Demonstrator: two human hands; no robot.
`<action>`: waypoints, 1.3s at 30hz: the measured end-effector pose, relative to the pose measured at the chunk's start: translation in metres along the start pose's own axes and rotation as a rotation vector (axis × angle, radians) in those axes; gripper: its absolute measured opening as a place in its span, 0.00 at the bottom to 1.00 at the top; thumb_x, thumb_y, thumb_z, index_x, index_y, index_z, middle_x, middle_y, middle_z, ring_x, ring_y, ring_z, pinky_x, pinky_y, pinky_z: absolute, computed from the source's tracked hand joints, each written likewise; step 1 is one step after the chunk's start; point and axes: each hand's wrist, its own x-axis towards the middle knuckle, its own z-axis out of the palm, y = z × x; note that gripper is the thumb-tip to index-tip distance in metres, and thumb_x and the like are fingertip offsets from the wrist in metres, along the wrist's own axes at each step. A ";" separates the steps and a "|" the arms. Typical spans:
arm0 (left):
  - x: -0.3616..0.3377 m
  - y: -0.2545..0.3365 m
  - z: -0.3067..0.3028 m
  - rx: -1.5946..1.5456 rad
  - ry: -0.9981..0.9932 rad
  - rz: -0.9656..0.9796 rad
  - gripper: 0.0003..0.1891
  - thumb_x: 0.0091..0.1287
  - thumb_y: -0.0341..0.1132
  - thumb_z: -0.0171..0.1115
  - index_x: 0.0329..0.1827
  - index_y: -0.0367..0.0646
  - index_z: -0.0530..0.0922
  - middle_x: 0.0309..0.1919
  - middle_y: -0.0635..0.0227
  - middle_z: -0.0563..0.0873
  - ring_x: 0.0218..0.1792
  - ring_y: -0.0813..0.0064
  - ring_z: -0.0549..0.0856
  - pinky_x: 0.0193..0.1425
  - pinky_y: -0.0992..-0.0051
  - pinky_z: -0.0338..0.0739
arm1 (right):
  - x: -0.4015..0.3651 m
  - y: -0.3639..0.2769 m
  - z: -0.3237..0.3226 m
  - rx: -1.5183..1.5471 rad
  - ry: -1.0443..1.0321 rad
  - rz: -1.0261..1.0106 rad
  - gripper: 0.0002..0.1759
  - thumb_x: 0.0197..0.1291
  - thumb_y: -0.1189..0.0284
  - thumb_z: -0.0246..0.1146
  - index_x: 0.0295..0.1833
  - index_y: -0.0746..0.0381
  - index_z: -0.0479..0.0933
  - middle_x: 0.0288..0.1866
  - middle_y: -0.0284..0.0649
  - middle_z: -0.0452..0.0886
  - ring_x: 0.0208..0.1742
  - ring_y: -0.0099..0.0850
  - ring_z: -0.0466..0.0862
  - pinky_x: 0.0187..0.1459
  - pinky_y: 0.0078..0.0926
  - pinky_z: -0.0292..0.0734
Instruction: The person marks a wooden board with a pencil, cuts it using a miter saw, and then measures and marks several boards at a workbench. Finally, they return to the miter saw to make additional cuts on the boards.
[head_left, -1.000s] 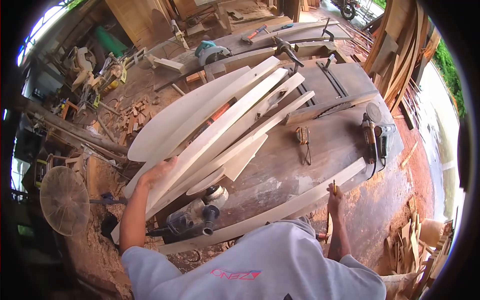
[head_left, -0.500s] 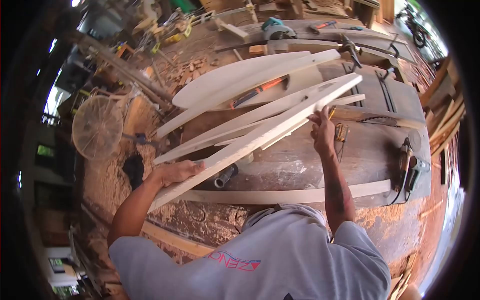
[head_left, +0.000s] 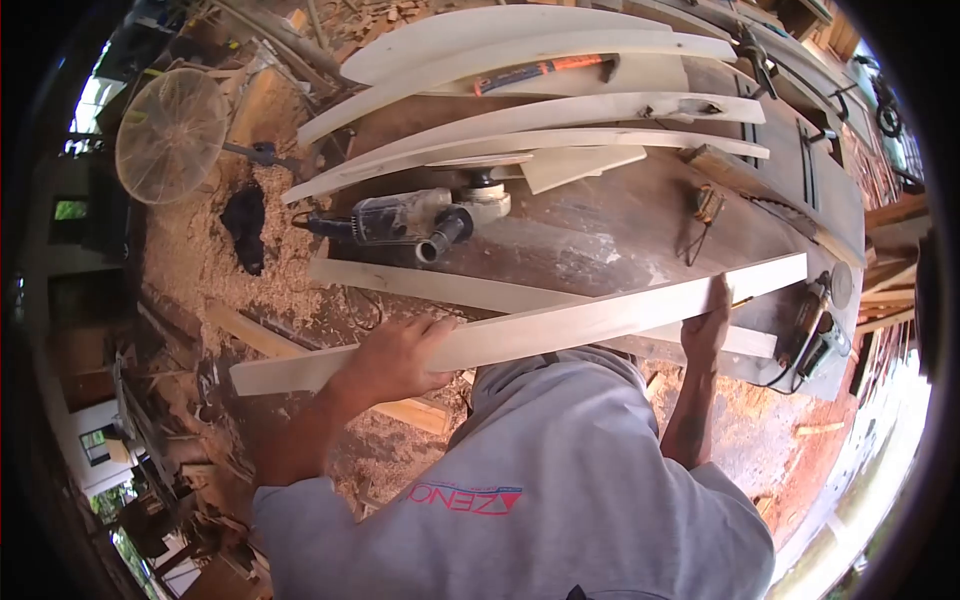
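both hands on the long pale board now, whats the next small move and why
Probably lower the long pale curved wooden board flat onto the matching pale board along the near edge of the dark workbench. The left hand and right hand hold it just above that one, its left end overhanging the sawdust.

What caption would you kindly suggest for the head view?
Left hand and right hand hold a curved plank above the workbench.

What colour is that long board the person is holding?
Pale cream, like bare fresh-cut wood. The long board shows best in the head view.
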 end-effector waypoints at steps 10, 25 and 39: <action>0.045 -0.048 0.120 0.209 0.405 0.069 0.28 0.50 0.32 0.75 0.56 0.40 0.75 0.44 0.56 0.79 0.48 0.51 0.80 0.54 0.53 0.73 | -0.021 0.002 -0.041 -0.118 0.187 0.420 0.19 0.66 0.52 0.66 0.36 0.57 0.76 0.18 0.26 0.69 0.11 0.14 0.55 0.10 0.17 0.47; 0.092 -0.101 0.164 0.124 0.673 -0.014 0.15 0.54 0.19 0.64 0.42 0.38 0.71 0.56 0.55 0.81 0.57 0.49 0.80 0.60 0.53 0.74 | -0.032 -0.038 -0.041 -1.195 0.204 -0.235 0.23 0.67 0.55 0.65 0.36 0.66 0.85 0.23 0.43 0.83 0.28 0.26 0.79 0.33 0.29 0.74; 0.100 -0.089 0.132 0.137 0.560 0.005 0.17 0.63 0.36 0.68 0.53 0.39 0.80 0.49 0.59 0.82 0.53 0.56 0.81 0.58 0.60 0.77 | 0.037 -0.026 -0.030 -1.861 -0.658 -0.392 0.34 0.50 0.65 0.76 0.64 0.60 0.76 0.65 0.49 0.78 0.58 0.51 0.82 0.54 0.43 0.80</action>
